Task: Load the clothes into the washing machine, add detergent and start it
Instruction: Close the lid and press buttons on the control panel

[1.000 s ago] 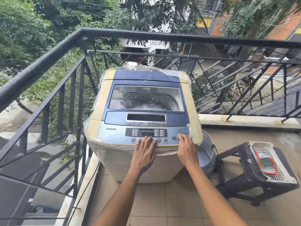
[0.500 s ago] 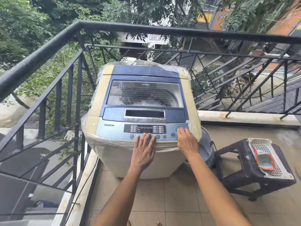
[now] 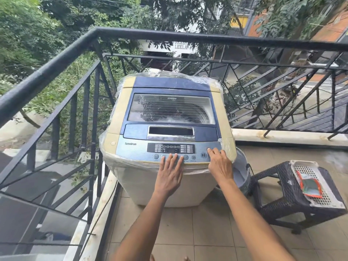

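Washing machine (image 3: 169,129), wrapped in clear plastic with its lid closed, stands on the tiled balcony floor (image 3: 207,232) in the corner of the black railing (image 3: 56,61). Left hand (image 3: 169,176) lies flat on the front edge of the control panel (image 3: 169,149), fingers straight and together over the row of round buttons, holding nothing. Right hand (image 3: 220,164) rests just to the right of it at the panel's right end, fingers loosely bent, fingertips beside the play-pause button (image 3: 203,155), holding nothing. Beyond the right hand a grey bucket (image 3: 243,172) sits against the machine, then a dark woven stool (image 3: 293,200) carrying a white tray (image 3: 316,187).
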Demonstrator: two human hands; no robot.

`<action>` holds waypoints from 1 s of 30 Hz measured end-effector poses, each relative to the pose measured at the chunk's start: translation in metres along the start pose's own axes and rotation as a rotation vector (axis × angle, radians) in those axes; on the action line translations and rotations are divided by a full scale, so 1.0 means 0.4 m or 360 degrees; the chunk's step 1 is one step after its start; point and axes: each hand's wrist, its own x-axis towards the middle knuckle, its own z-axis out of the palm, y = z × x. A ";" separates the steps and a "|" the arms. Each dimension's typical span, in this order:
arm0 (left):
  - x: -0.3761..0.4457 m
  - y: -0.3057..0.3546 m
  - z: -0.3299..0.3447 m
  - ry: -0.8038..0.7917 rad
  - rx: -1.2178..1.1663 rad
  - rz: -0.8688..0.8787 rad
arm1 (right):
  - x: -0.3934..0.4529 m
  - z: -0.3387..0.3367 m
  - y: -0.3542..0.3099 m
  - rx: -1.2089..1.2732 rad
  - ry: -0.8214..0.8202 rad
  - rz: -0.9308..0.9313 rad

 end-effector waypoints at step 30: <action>-0.007 -0.008 0.056 0.0128 -0.0084 -0.0019 | -0.032 0.032 -0.010 0.0152 0.0105 0.0142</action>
